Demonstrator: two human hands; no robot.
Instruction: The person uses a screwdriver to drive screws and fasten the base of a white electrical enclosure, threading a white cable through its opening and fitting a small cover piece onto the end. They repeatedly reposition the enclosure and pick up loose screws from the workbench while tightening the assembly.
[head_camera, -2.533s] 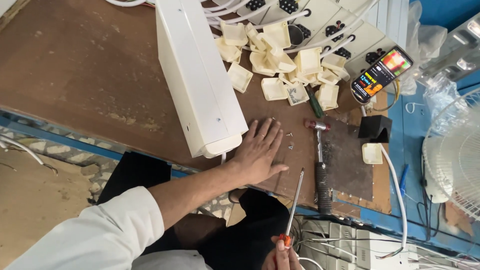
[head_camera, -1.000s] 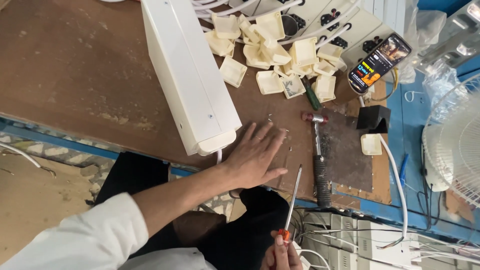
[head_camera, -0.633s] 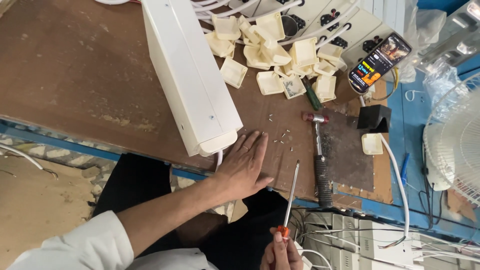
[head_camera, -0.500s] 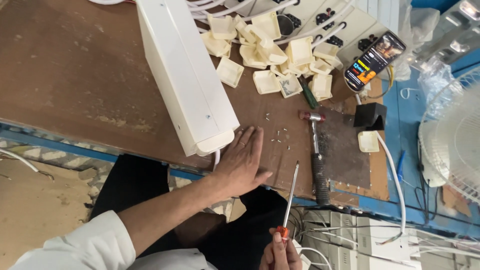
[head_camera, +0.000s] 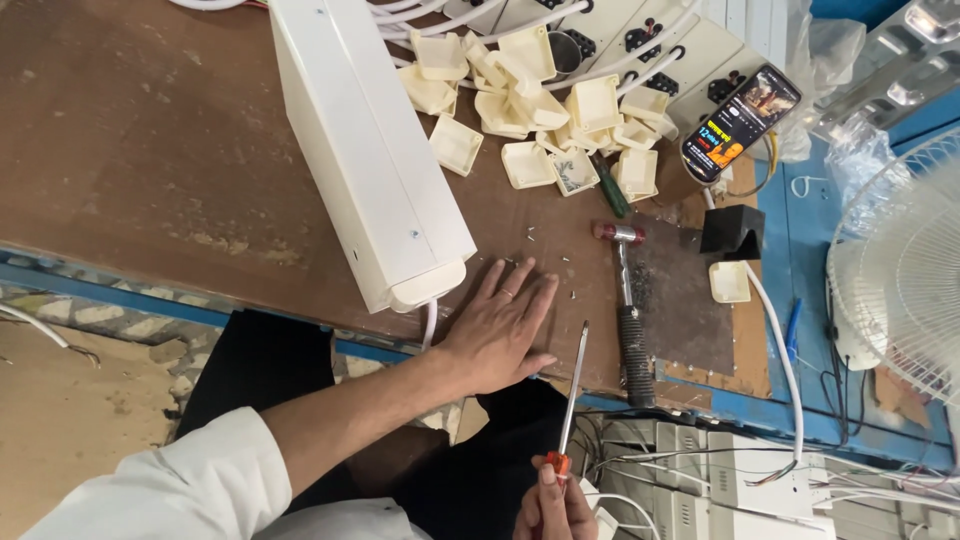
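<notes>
The left hand lay flat, palm down and fingers spread, on the brown counter near its near edge, holding nothing. A ring showed on one finger. Just left of it stood the end of a long white metal housing, which ran away toward the far side; a white cable dropped from that near end over the counter's edge. A few small screws lay scattered on the wood just beyond the fingertips.

The right hand sat low at the near edge of the view, closed around the orange handle of a screwdriver, whose thin shaft pointed up toward the counter, just right of the left hand.

To the right of the shaft lay a hammer with a black grip, its head toward the far side. Farther off was a heap of cream plastic covers, and beside it, propped up, a phone with a lit screen. A white fan stood at the right.
</notes>
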